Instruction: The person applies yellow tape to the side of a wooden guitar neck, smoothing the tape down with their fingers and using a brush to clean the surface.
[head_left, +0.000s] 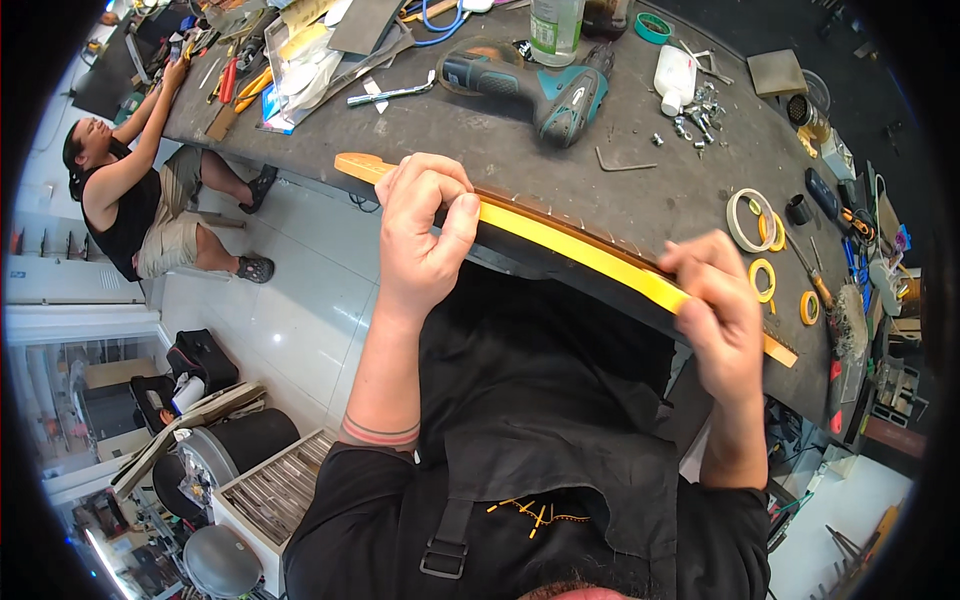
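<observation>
A long, narrow wooden piece that looks like an instrument neck (358, 166) lies slantwise in front of me at the bench's near edge. Its dark upper edge carries small metal bits like fret ends, and its right end is pale orange wood. A strip of yellow tape (580, 247) runs along its near side. My left hand (425, 225) is closed around the neck toward its left end, thumb on the side where the tape starts. Slightly blurred, my right hand (722, 305) is curled at the tape's right end, the strip running in under its thumb and fingers.
A cordless drill (545, 95), a hex key (625, 162), a white bottle (676, 78) and loose metal parts lie on the dark bench (400, 135). Tape rolls (762, 280) sit at the right. Another person (140, 200) sits at the far left, hands at the bench.
</observation>
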